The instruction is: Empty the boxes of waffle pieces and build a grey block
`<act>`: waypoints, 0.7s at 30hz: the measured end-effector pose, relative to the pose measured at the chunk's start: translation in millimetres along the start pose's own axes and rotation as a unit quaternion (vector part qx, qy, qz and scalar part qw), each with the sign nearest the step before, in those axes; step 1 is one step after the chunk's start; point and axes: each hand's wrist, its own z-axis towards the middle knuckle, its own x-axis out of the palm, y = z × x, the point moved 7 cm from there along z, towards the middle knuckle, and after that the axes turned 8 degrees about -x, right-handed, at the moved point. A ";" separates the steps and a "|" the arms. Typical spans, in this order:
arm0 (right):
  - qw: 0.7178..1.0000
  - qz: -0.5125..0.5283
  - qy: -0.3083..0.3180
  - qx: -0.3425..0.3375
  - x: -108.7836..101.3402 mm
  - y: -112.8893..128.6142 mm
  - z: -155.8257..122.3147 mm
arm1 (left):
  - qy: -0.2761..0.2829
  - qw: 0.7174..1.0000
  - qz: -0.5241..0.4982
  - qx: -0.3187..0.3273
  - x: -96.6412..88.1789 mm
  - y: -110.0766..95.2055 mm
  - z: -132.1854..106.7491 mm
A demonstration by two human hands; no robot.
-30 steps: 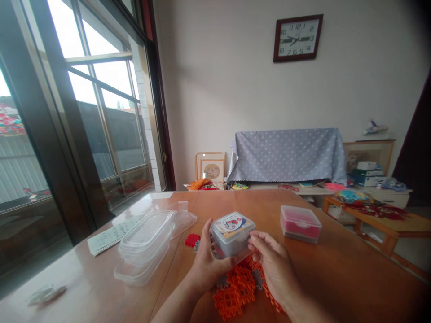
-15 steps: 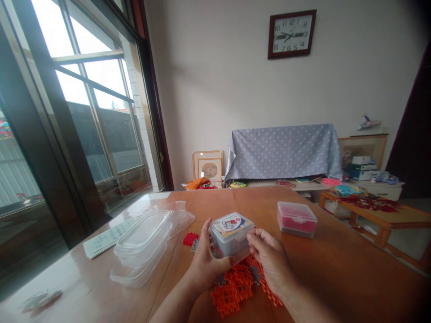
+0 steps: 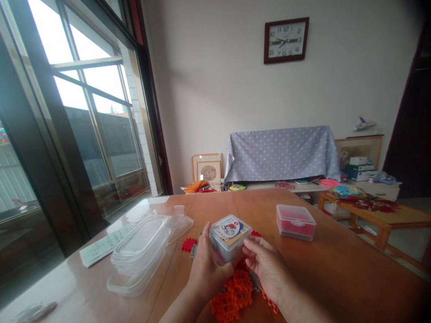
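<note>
Left hand point(image 3: 206, 262) is cupping the near left side of a clear plastic box point(image 3: 230, 237) with a printed label on its lid, fingers curled up around the box wall, while right hand point(image 3: 266, 269) is pressing its bent fingers against the box's lower right corner. The box is lifted just above the table, held between the two hands, which are not touching each other. Its lid is on, and something grey is showing through the walls, though the contents are hard to make out. Orange interlocking plastic pieces point(image 3: 232, 294) are lying loose under the hands, joined in part, with a small red piece point(image 3: 188, 245) just beyond the left hand. To the left, empty clear food containers point(image 3: 138, 253) are sitting stacked beside a printed paper sheet point(image 3: 104, 245). On the right, a lidded box of red contents point(image 3: 295, 222) is resting shut on the wooden table point(image 3: 340, 273). Farther off, a polka-dot cloth point(image 3: 281, 154) is hanging over furniture below a wall clock point(image 3: 286, 40).
</note>
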 end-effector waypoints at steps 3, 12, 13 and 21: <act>0.999 0.029 -0.003 0.017 -1.1 -2.0 2.9 | -0.018 0.998 0.045 0.032 1.5 -9.5 -2.4; 0.997 0.072 -0.011 -0.007 -1.4 3.8 6.8 | -0.021 0.998 0.055 0.035 5.4 -10.0 -3.3; 0.997 0.074 -0.012 -0.007 -1.4 4.2 6.7 | -0.016 0.998 0.056 0.036 6.2 -8.6 -3.4; 0.997 0.069 -0.017 -0.029 -2.6 16.5 3.6 | -0.005 0.999 0.039 0.026 11.9 -8.0 -6.7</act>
